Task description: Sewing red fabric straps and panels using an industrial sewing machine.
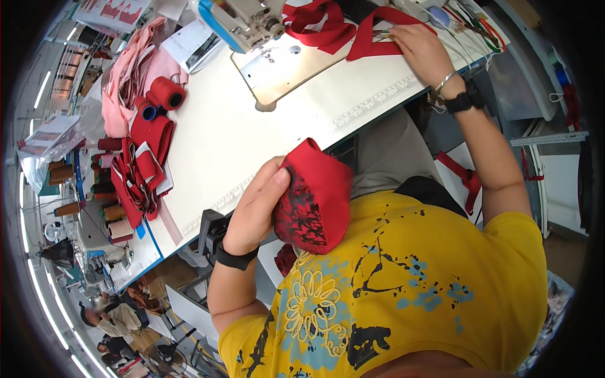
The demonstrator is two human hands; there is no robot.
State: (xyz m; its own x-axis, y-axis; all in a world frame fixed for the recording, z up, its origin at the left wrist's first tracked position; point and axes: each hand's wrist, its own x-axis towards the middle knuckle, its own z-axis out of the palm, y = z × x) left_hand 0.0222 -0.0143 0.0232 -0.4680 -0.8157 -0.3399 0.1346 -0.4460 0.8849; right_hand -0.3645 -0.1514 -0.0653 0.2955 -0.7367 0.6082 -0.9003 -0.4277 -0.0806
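My left hand (255, 201) grips a red fabric piece (329, 192) with a black printed pattern on one part, thumb on top. The piece is held up between the table's front edge and my body. Farther off at the right, my right hand (425, 53) lies over a folded red fabric strip (364, 45). Its fingertips close on a small metal tool (380, 35), whose exact kind is too small to tell. Left of that strip is a looped red band (318, 28), next to the sewing machine (268, 26) and its metal bed plate (277, 72).
The white table (214, 132) has ruler markings along its front edge. On its left side are red thread cones (167, 93), pink fabric (123, 82) and stacked red pieces (138, 176). Cables and tools (472, 28) crowd the far right corner. Other people (120, 318) are at lower left.
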